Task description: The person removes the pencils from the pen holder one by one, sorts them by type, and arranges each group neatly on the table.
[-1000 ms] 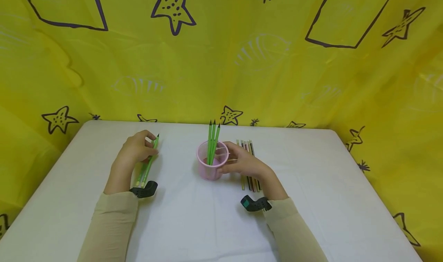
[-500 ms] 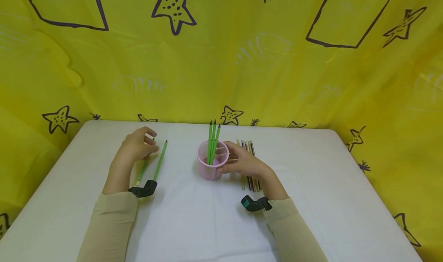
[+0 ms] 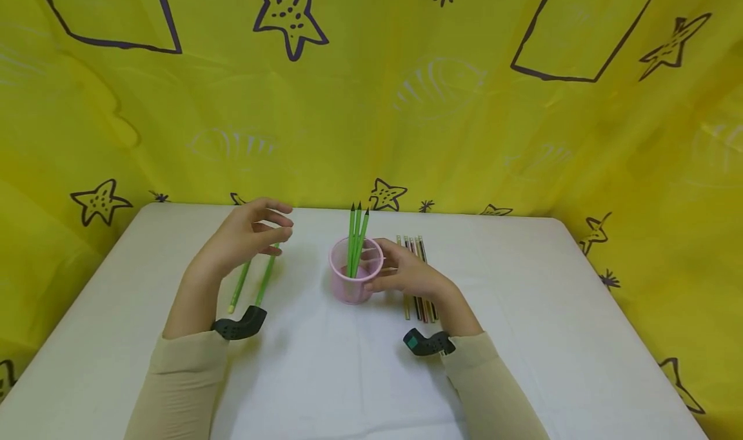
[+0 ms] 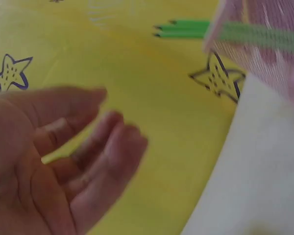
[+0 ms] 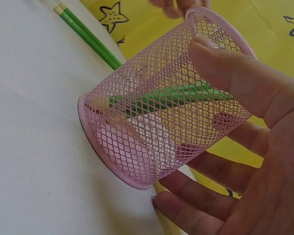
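My right hand (image 3: 415, 274) grips a pink mesh pencil cup (image 3: 352, 293), its thumb on one side and its fingers round the other. Three green pencils (image 3: 357, 233) stand in the cup with dark sharpened tips up. In the head view, my left hand (image 3: 246, 233) hovers above two green pencils that lie apart on the white table; the left pencil (image 3: 239, 288) and the right pencil (image 3: 267, 279) are partly hidden by it. Its fingers are loosely bent, and in the left wrist view nothing shows between thumb and fingers.
Several dark and gold-coloured pencils (image 3: 417, 308) lie side by side on the table (image 3: 522, 311), partly behind my right hand. A yellow cloth (image 3: 348, 130) with star and fish drawings rises behind the table and at both sides.
My left hand has let the two green pencils lie apart, the right one now farther right, then risen and moved away toward the table's back. The right hand and cup stay put.
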Motion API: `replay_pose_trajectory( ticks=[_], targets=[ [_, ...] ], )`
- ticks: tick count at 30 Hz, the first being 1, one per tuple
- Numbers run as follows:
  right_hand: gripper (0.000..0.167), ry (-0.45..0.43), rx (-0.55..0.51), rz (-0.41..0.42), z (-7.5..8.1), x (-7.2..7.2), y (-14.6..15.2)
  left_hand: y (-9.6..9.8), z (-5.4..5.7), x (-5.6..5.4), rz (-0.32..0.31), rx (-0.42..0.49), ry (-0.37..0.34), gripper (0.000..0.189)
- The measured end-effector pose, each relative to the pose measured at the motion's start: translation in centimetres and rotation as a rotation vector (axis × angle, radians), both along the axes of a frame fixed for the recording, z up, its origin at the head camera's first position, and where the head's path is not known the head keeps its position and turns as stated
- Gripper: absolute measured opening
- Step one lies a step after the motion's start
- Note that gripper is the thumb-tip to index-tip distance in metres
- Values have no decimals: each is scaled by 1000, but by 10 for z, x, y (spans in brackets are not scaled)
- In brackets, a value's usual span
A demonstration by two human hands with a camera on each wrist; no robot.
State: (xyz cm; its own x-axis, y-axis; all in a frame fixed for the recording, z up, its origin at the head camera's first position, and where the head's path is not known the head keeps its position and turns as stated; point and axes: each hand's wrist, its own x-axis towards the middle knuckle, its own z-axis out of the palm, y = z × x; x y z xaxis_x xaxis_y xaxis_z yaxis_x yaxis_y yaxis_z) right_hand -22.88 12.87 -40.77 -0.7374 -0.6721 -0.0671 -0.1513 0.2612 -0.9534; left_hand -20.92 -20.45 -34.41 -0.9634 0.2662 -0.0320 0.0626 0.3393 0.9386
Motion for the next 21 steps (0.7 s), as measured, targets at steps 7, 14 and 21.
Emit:
replay_pose_trajectory(
  ticks=[7,14,21],
  targets=[
    [78,9,-10,1,1,0,0,11,3,1,-113,316,-9,37],
    [76,-3,-15,-5,-1,0,1,40,-9,-5,-143,593,-26,32],
    [76,1,-18,1,-2,-1,1,58,-23,-7,-149,571,5,34]
  ],
)
